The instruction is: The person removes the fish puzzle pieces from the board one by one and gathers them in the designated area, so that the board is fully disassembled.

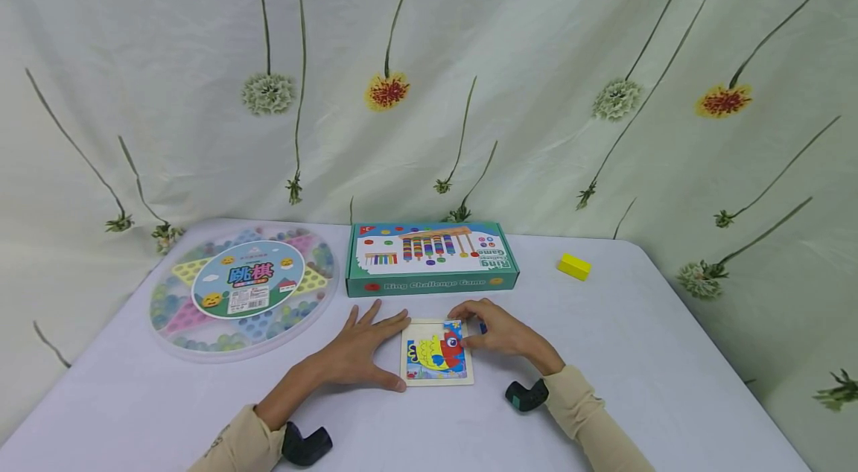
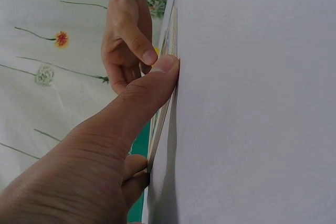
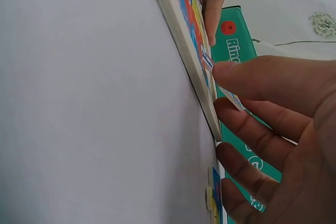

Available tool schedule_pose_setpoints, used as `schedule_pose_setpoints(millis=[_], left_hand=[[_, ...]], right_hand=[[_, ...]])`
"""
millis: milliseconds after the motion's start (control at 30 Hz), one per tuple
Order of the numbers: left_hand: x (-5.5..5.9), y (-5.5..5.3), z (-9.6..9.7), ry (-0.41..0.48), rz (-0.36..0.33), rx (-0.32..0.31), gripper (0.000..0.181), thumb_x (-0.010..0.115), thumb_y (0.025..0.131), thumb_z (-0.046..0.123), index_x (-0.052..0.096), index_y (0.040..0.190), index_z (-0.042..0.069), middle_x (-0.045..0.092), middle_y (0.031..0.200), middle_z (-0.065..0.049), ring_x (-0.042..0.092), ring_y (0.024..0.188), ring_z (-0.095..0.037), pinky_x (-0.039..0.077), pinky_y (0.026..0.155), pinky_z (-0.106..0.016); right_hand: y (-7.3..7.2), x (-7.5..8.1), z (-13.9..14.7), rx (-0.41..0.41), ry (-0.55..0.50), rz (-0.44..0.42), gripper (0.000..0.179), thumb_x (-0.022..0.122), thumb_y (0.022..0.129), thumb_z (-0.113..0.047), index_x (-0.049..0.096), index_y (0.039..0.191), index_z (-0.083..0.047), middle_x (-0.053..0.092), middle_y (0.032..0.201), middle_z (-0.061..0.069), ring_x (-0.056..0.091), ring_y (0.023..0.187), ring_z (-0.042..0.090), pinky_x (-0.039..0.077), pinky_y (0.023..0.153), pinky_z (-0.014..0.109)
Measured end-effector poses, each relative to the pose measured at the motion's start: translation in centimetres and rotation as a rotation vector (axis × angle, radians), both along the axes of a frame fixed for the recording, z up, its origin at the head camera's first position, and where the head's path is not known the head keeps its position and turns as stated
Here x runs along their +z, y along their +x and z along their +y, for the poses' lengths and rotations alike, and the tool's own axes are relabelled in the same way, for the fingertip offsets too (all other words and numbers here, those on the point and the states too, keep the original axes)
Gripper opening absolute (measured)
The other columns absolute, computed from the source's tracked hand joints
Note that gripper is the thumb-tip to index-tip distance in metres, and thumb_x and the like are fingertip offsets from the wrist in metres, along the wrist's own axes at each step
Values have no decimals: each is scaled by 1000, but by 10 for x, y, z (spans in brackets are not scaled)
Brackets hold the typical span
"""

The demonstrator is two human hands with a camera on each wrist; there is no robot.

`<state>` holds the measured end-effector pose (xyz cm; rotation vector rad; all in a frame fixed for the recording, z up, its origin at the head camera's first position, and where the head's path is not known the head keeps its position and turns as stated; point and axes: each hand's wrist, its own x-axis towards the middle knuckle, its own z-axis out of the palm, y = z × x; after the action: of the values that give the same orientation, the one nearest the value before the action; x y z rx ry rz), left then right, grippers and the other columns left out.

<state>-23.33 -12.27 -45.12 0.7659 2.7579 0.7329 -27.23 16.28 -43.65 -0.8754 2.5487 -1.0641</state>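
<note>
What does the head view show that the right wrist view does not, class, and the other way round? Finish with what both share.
Only the head view: the round game and both sleeves.

Only the right wrist view: the palm side of the right hand and the slant of the piece at its thumb.

Both: the puzzle, part of the left hand, the green box and the table.

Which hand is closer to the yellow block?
Right: the right hand is left of the yellow block; the left hand is farther left, at the left edge of the puzzle.
</note>
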Motion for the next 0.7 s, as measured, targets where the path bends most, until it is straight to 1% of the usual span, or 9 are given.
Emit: schedule_pose_setpoints(millis=[100, 333, 500, 700], left_hand=[[1, 0, 0, 1, -2, 1, 100, 76, 65, 64, 39, 148, 22, 31, 156, 3, -1, 147, -38, -10, 112, -62], [1, 0, 0, -5, -9, 1, 100, 76, 65, 64, 39, 148, 22, 30, 156, 2, -1, 147, -38, -11, 112, -63], [1, -1, 1, 5, -11, 1, 100, 76, 65, 63, 39, 148, 22, 31, 156, 2, -1, 147, -39, -10, 112, -63], [1, -1, 1, 7, -8, -2, 100, 77, 65, 62, 39, 148, 21, 31, 156, 2, 0, 146, -39, -10, 112, -64]], right_hand=[[-1, -1, 1, 7, 4, 9, 38, 72, 84, -11, 62, 121, -8, 61, 112, 3, 48, 106, 21, 44, 95, 44], [-1, 0, 0, 19, 28, 65, 35, 71, 85, -9, 65, 119, -7, 63, 110, 2, 49, 101, 20, 45, 89, 37], [0, -1, -2, 6, 29, 72, 33, 71, 85, -8, 66, 117, -7, 63, 106, 0, 49, 99, 19, 45, 86, 35], [-1, -1, -1, -1, 22, 72, 31, 70, 85, -8, 66, 116, -8, 63, 106, 1, 49, 97, 19, 46, 84, 33]])
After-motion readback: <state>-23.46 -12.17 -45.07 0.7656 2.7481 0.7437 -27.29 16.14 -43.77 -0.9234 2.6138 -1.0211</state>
